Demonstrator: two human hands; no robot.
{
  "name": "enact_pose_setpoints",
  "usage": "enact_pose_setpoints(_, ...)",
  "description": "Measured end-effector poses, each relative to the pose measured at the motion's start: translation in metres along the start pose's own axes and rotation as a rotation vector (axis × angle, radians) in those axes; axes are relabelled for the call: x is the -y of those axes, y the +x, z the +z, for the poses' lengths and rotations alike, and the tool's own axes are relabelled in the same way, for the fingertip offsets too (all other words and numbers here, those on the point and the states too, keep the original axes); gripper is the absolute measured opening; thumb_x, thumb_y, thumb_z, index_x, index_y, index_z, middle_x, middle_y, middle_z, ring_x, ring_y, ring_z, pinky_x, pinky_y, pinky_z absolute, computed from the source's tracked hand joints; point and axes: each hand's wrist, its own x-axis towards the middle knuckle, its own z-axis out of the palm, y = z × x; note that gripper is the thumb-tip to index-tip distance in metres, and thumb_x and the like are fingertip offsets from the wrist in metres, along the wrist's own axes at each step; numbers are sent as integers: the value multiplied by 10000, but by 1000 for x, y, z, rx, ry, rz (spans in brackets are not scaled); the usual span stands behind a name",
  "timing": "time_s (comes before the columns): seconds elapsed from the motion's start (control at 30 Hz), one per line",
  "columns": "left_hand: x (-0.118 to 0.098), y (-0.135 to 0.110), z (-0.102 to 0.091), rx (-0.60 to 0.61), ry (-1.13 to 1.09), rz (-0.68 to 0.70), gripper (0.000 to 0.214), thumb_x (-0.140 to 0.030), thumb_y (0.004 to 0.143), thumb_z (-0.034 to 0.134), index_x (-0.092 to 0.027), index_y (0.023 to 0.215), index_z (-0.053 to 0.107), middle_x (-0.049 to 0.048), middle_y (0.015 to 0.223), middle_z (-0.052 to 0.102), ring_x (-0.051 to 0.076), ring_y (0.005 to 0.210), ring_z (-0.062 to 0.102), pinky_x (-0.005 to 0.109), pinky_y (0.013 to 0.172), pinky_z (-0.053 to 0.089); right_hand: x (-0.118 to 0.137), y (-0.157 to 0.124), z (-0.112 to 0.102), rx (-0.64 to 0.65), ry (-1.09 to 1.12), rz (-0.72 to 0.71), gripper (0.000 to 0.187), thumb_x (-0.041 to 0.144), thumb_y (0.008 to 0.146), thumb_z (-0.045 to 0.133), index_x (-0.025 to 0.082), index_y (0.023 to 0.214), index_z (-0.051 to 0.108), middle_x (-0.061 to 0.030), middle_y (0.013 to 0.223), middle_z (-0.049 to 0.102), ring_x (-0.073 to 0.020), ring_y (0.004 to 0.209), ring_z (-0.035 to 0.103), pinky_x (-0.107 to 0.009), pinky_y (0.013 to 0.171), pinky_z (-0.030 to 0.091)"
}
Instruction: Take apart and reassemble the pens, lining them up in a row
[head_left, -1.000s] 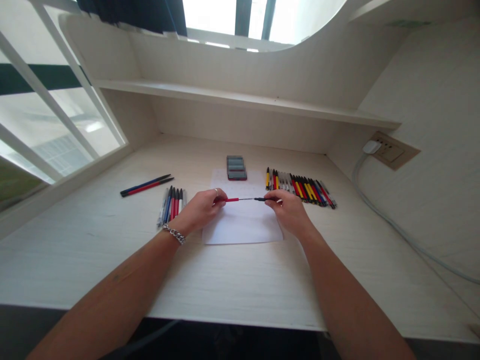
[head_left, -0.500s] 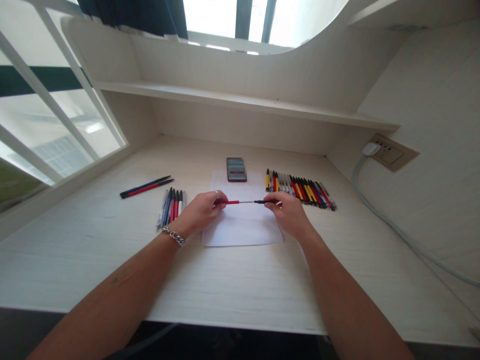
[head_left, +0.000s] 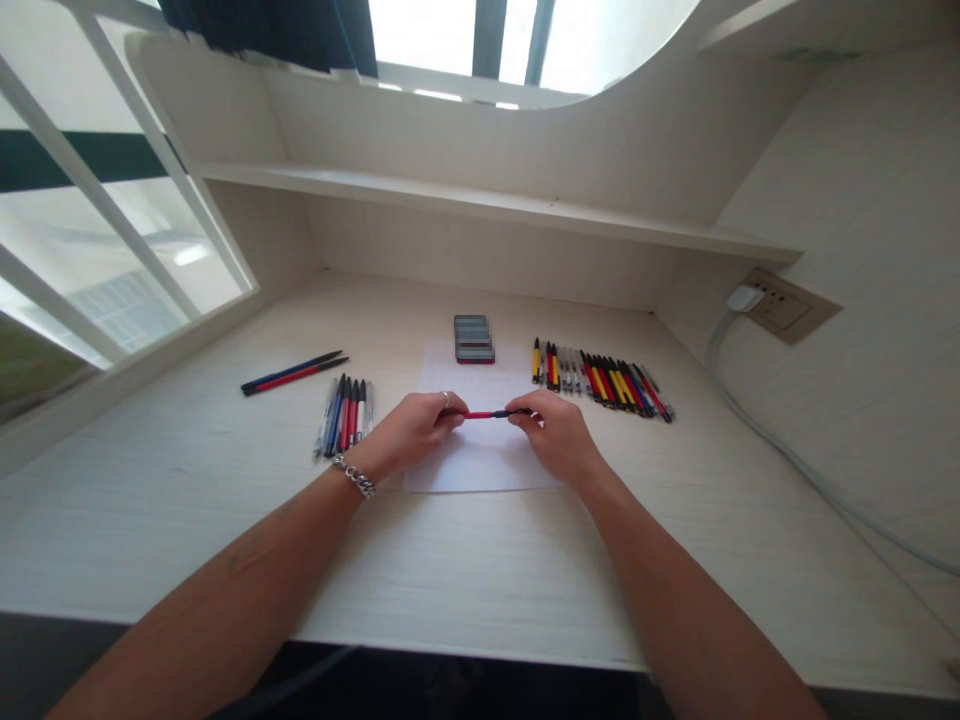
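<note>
Between my two hands a pen (head_left: 480, 415) lies level above a white sheet of paper (head_left: 480, 470). My left hand (head_left: 424, 425) pinches its red barrel. My right hand (head_left: 551, 425) grips the black end part, with the fingertips closed round it. Red and black parts now meet, or nearly meet, in the middle; whether they are joined I cannot tell. To the left of my left hand lies a row of several pens (head_left: 346, 415) in clear, blue, red and white. Beyond my right hand is a longer row of pens (head_left: 611, 382), many yellow, red and black.
Two longer pens (head_left: 294, 374), blue and red, lie at the far left. A dark stack of small flat items (head_left: 474, 340), its picture blurred, stands behind the paper. A shelf (head_left: 487, 205) spans the back. At right, a cable (head_left: 795, 470) hangs from a wall socket (head_left: 791, 305).
My hands have come closer together, the right one moving left. The thin refill that showed between the red barrel and the black part is now covered.
</note>
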Motion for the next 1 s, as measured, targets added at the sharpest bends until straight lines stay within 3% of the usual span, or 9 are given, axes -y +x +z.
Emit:
enact_pose_setpoints(0.17,-2,0,-2,-4,-20,-22,198,-247,842,484,-214,934,657,14,826,692,155,746,614,248,670,449,1,0,-3,-22,65,14,119,199,791,596,221,855,694,-23,840,675,-152,765,593,-273,718,438)
enact_pose_setpoints(0.3,-1,1,-1,-87,-78,-11,157,-223,806,541,-211,898,666,11,859,699,150,776,621,242,715,463,1,-1,2,53,114,133,198,300,864,496,215,841,673,4,692,660,-133,639,578,-247,623,413)
enact_pose_setpoints(0.43,0,1,0,-92,-117,0,149,-213,801,550,-209,889,670,7,859,702,142,777,623,232,721,468,-2,-1,10,89,157,242,280,345,910,393,211,865,633,34,550,604,-128,568,559,-235,569,387)
enact_pose_setpoints(0.53,0,1,-1,-61,-100,3,174,-233,824,520,-211,913,668,11,867,702,143,777,620,233,710,462,-2,0,8,74,153,228,278,357,907,402,214,855,634,21,618,637,-132,621,573,-240,601,400)
enact_pose_setpoints(0.7,1,1,-2,-29,-78,-30,220,-265,851,478,-210,960,661,12,807,695,143,732,616,232,660,448,0,2,-1,-6,133,119,168,300,773,620,211,910,659,-21,902,675,-146,758,591,-255,700,434)
enact_pose_setpoints(0.8,1,1,-2,-49,-99,-20,202,-273,839,503,-210,943,664,13,816,694,142,730,613,236,672,454,-1,2,-1,36,113,131,162,311,825,550,202,840,669,-17,802,670,-141,714,584,-247,652,421)
enact_pose_setpoints(0.93,0,0,-2,-77,-139,12,153,-260,800,564,-208,902,666,12,863,696,144,763,614,237,711,461,-3,2,2,148,49,214,426,426,908,377,181,697,655,-5,588,606,-127,558,531,-244,543,365)
enact_pose_setpoints(1.0,0,0,-2,-72,-117,6,167,-262,814,546,-212,913,670,11,853,698,142,753,613,235,697,456,-3,2,1,127,52,200,392,431,896,410,181,735,666,-14,644,631,-132,596,547,-246,573,383)
